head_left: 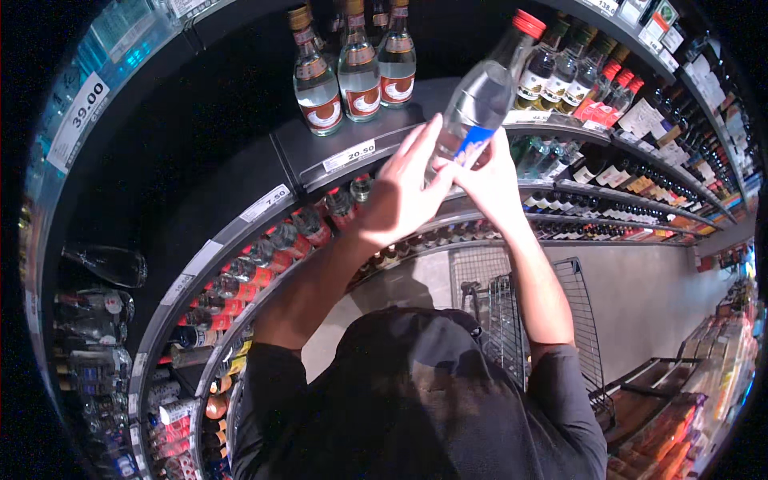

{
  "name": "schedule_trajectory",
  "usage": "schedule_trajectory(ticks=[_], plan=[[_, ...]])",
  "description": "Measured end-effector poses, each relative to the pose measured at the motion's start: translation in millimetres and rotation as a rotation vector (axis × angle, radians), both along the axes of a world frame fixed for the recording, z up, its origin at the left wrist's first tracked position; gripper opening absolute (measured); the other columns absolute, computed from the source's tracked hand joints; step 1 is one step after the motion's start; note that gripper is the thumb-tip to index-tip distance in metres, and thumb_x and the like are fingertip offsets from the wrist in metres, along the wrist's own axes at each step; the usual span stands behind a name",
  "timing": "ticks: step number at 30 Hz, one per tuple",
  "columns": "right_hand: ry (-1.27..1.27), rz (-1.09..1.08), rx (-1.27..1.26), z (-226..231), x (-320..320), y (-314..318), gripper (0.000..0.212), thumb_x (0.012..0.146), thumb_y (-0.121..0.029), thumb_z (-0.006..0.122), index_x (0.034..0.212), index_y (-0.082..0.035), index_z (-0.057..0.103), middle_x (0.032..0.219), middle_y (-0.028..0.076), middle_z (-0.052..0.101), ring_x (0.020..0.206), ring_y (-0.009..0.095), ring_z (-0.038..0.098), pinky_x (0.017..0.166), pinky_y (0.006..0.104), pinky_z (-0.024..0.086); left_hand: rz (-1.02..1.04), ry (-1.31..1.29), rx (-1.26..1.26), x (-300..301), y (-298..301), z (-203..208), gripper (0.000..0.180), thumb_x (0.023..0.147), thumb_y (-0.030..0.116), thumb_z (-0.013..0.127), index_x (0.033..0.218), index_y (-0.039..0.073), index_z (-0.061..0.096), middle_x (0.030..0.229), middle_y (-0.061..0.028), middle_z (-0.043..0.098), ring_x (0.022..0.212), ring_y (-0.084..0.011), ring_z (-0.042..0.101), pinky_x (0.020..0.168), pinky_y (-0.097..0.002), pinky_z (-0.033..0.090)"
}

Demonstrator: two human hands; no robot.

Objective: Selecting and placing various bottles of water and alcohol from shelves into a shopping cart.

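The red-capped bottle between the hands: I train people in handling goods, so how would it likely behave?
The red-capped bottle looks smooth and glassy, so it could be slippery and fragile. Its rounded body might roll if laid down.

Shelved bottles (362, 80) flank the held bottle (482, 92).

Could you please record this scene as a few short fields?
Held item: clear glass bottle with red cap and blue label patch, tilted, cap toward upper right
Left hand: at the bottle's lower left side
Right hand: around its lower right side
Dark grey shelf: three upright clear glass bottles with gold caps and red-and-white labels
Dark wire shopping cart: partly behind right forearm
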State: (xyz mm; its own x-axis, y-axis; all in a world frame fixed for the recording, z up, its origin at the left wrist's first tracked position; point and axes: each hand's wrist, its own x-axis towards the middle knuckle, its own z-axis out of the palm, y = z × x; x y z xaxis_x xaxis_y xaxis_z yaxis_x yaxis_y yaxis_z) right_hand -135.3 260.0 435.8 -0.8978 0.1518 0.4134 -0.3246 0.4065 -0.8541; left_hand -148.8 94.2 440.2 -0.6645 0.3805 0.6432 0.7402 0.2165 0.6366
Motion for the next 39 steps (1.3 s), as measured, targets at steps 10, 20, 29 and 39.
schedule_trajectory(ticks=[10, 20, 29, 39], plan=[[0.127, -0.248, 0.258, 19, -48, -20, 0.075, 0.062, -0.033, 0.082, 0.119, -0.004, 0.042, 0.100, 0.017, 0.062, 0.090, 0.033, 0.064, 0.077, 0.0402, 0.050, -0.108, -0.449, 0.007, -64, 6, 11, 0.074, 0.087, 0.006, 0.059, 0.143, -0.004, 0.011, 0.143, -0.0212, 0.030, 0.127, -0.0248, 0.040, 0.105, -0.0344, 0.035], [0.160, -0.279, 0.230, 14, -92, -17, 0.079, 0.060, -0.035, 0.083, 0.117, -0.003, 0.039, 0.104, 0.021, 0.059, 0.089, 0.039, 0.063, 0.073, 0.0443, 0.052, 0.028, -0.374, -0.137, -86, 11, 7, 0.075, 0.085, 0.017, 0.064, 0.140, -0.010, 0.019, 0.129, -0.0208, 0.046, 0.107, -0.0166, 0.052, 0.094, -0.0299, 0.043], [0.049, -0.327, 0.377, -2, -108, -24, 0.082, 0.062, -0.044, 0.081, 0.119, -0.005, 0.036, 0.103, 0.021, 0.059, 0.085, 0.041, 0.063, 0.069, 0.0467, 0.052, 0.199, -0.131, -0.208, -95, 10, -14, 0.076, 0.085, 0.028, 0.060, 0.136, -0.014, 0.023, 0.127, -0.0332, 0.045, 0.120, -0.0377, 0.047, 0.099, -0.0380, 0.038], [-0.035, -0.358, 0.445, -9, -108, -25, 0.080, 0.066, -0.046, 0.076, 0.119, -0.002, 0.036, 0.103, 0.025, 0.060, 0.088, 0.043, 0.063, 0.072, 0.0487, 0.051, 0.203, -0.101, -0.126, -94, 14, -25, 0.069, 0.086, 0.024, 0.057, 0.136, -0.011, 0.025, 0.108, -0.0244, 0.056, 0.101, -0.0339, 0.058, 0.089, -0.0373, 0.045]])
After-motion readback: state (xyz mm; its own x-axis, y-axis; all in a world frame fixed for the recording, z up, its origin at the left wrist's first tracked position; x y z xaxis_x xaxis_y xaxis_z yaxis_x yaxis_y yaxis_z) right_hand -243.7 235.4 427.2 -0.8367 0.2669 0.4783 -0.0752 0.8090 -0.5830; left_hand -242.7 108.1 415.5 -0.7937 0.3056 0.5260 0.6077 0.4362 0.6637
